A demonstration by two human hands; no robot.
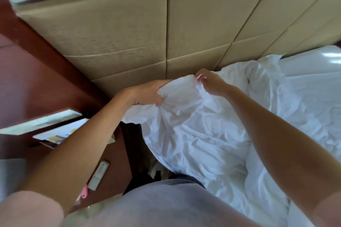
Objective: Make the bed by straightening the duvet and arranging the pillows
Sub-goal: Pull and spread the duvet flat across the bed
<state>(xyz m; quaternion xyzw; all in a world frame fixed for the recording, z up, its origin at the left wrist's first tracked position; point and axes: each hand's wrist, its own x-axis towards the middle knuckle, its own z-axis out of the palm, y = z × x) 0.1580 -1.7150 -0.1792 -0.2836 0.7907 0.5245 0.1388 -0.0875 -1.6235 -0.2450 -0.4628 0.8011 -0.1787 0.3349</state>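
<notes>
A crumpled white duvet lies over the bed's left side and hangs off its edge. Its top corner is lifted near the headboard. My left hand grips that corner from the left, thumb curled into the fabric. My right hand pinches the same edge from the right, a short gap apart. Further right, more bunched white bedding rests against the headboard, and something smooth and white lies at the far right; I cannot tell whether it is a pillow.
A beige padded headboard fills the upper view. A dark red wooden nightstand stands at the left, with a white remote, a pink object and papers on it. My torso stands in the narrow gap beside the bed.
</notes>
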